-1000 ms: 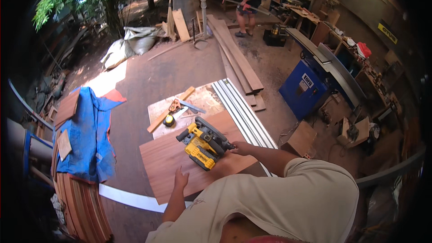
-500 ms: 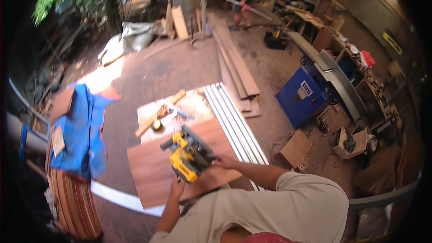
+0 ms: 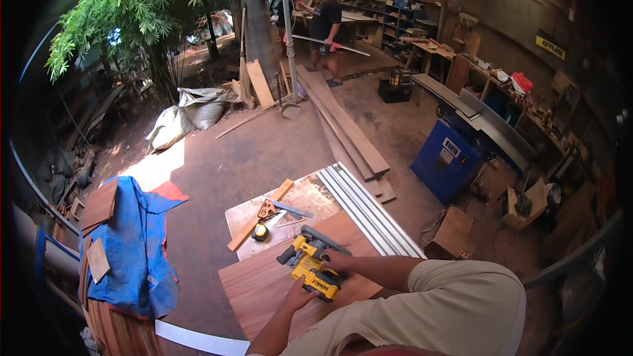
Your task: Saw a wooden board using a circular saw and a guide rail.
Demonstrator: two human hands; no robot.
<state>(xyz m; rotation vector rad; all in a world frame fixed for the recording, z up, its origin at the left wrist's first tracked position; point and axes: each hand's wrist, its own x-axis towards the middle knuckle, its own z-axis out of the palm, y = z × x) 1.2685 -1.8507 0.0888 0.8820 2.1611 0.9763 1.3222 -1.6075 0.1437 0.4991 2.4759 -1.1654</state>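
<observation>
A yellow-and-black cordless power saw (image 3: 307, 266) is over a reddish-brown wooden panel (image 3: 264, 282) in front of me; its long dark plate faces away to the right. My right hand (image 3: 337, 262) is closed on the saw's right side. At the near, battery end, my left hand (image 3: 300, 295) is closed against the body, with some fingertips hidden. Just beyond the panel, a tape measure (image 3: 260, 232), a combination of wood-handled hand saw (image 3: 267, 209) and metal square (image 3: 293, 209), and a wooden strip (image 3: 245, 233) lie on a pale worktop (image 3: 316, 194).
Long metal rails (image 3: 369, 211) run along the worktop's right side. Planks (image 3: 349, 125) lie on the floor beyond. A blue machine (image 3: 443, 161) stands right; a blue tarp (image 3: 135, 244) covers stacked wood at left. Another person (image 3: 324, 26) holds a long bar (image 3: 330, 45) at the back.
The view has tilted up, so everything sits lower in it. Both hands stay on the saw, and my right hand now reaches further over its body. The other person stands more upright in view.
</observation>
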